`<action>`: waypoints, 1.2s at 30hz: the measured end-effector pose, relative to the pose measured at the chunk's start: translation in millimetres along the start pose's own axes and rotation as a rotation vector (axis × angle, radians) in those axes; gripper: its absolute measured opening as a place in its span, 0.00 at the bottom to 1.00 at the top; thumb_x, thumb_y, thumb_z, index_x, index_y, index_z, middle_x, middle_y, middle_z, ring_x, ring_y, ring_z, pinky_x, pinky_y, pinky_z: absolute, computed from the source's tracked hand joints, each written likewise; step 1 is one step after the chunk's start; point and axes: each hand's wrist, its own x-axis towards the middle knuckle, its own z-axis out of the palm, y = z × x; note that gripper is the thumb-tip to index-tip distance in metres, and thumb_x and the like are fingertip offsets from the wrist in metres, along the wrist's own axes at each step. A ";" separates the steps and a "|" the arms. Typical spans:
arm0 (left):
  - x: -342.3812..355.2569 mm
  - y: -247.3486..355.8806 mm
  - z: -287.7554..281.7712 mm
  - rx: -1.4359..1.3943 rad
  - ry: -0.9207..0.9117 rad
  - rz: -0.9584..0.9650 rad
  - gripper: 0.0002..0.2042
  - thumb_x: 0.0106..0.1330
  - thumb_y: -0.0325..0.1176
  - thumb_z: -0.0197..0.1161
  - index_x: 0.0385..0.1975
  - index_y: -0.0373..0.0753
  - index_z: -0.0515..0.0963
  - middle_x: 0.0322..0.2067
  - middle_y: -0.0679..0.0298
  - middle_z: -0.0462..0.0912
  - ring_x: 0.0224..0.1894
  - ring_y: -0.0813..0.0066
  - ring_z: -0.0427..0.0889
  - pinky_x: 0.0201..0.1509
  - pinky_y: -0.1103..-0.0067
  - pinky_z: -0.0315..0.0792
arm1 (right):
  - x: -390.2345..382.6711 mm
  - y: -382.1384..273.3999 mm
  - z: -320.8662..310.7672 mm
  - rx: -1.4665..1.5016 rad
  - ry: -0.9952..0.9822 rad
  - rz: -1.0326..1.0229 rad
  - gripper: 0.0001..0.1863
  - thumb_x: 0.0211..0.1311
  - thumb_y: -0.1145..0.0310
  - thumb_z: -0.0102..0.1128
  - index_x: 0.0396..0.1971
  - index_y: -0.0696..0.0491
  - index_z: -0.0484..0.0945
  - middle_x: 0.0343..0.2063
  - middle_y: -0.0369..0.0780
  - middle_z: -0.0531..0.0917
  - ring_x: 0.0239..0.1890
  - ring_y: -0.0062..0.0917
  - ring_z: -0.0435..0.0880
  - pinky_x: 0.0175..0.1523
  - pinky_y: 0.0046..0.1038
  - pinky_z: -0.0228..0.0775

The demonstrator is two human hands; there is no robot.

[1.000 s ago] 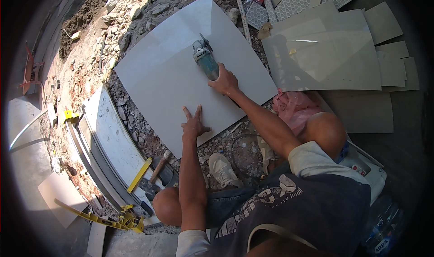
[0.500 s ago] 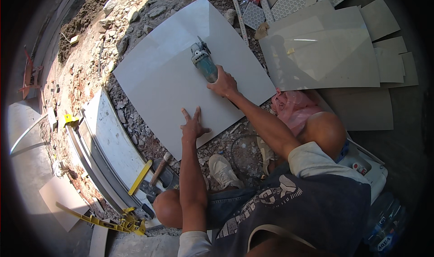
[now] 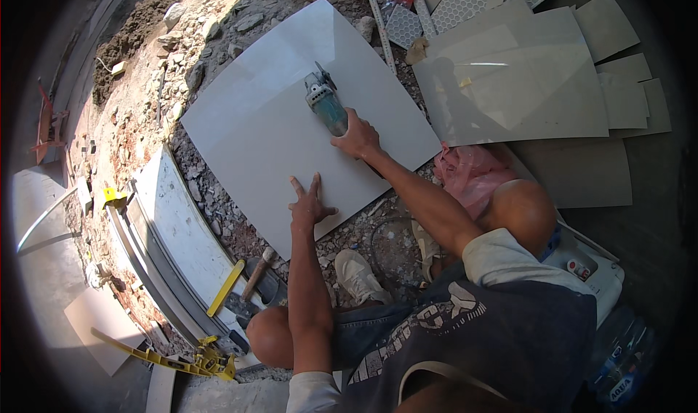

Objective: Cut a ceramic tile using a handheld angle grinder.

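A large pale square tile (image 3: pixel 247 129) lies on the rubble before me, one corner pointing away. My right hand (image 3: pixel 357 134) is wrapped round the green body of an angle grinder (image 3: pixel 328 110), whose head and disc point away from me over the tile. Whether the disc touches the surface I cannot tell. Near the tile's front edge my left hand (image 3: pixel 310 202) rests on its face, fingers spread, with nothing in it.
Several cut tiles (image 3: pixel 520 86) are piled at the right, beside a pink plastic bag (image 3: pixel 472 171). At the left lie a long metal rail tool (image 3: pixel 149 249), a yellow spirit level (image 3: pixel 149 353) and a hammer (image 3: pixel 258 273). Broken stones (image 3: pixel 196 71) surround the tile.
The angle grinder and my right hand have shifted very slightly toward the left and nearer to me. My left hand stays spread at the same place on the tile.
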 end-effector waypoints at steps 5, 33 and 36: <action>0.1 0.1 0.2 0.004 0.005 -0.005 0.57 0.37 0.49 0.79 0.70 0.62 0.48 0.69 0.41 0.24 0.58 0.41 0.71 0.63 0.53 0.62 | -0.8 0.5 0.5 -0.018 0.010 -0.007 0.45 0.40 0.54 0.65 0.62 0.49 0.57 0.45 0.51 0.79 0.48 0.48 0.79 0.52 0.45 0.72; 2.9 -2.2 2.3 0.003 0.001 -0.001 0.57 0.37 0.51 0.79 0.70 0.62 0.48 0.70 0.41 0.25 0.60 0.40 0.69 0.64 0.50 0.59 | -9.0 1.9 -2.0 -0.007 0.007 -0.005 0.45 0.40 0.54 0.65 0.61 0.52 0.58 0.45 0.51 0.79 0.48 0.48 0.79 0.53 0.45 0.71; 2.3 -1.5 1.7 -0.011 -0.012 -0.008 0.57 0.37 0.50 0.79 0.70 0.63 0.48 0.70 0.42 0.25 0.61 0.39 0.68 0.65 0.50 0.59 | -10.3 1.4 -3.5 -0.012 -0.002 0.002 0.45 0.40 0.54 0.65 0.62 0.51 0.58 0.45 0.52 0.79 0.48 0.48 0.79 0.53 0.45 0.71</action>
